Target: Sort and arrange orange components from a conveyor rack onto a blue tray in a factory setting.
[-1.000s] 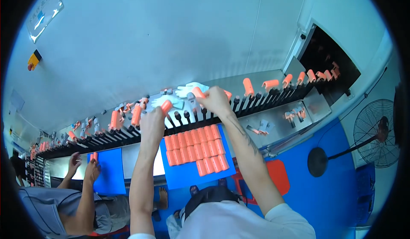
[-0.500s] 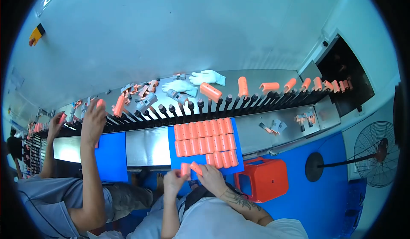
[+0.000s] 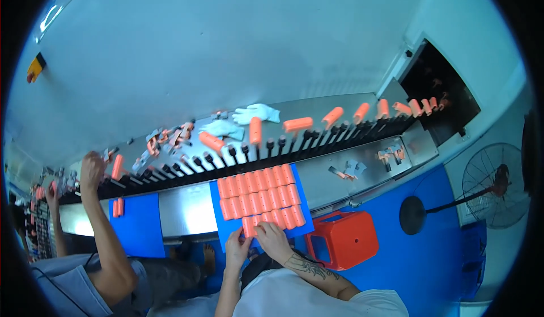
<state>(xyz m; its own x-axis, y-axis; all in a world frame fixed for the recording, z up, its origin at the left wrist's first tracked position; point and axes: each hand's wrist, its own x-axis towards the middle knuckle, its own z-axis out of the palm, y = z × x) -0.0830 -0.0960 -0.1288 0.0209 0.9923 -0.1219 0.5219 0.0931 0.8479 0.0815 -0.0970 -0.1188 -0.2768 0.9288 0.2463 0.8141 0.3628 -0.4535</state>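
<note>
Rows of orange curved plastic covers (image 3: 255,184) lie side by side on a blue mat (image 3: 213,205) in front of me. At the left end of the nearest row my left hand (image 3: 236,247) pinches an orange cover (image 3: 248,227) by its near end. My right hand (image 3: 272,240) is closed on the cover beside it, fingers over its near end. Both covers rest against the row; my fingertips partly hide them.
Beyond the mat runs a line of black upright holders (image 3: 270,144), several bearing orange covers (image 3: 298,125). White gloves (image 3: 256,113) and grey clips (image 3: 355,170) lie on the metal bench. A co-worker's arm (image 3: 101,218) reaches in at left. A red stool (image 3: 343,239) and a fan (image 3: 492,187) stand right.
Both hands have brought their covers forward from the mat's near edge to the left end of the nearest row. The covers on the holders have shifted left. The co-worker's hands have moved left.
</note>
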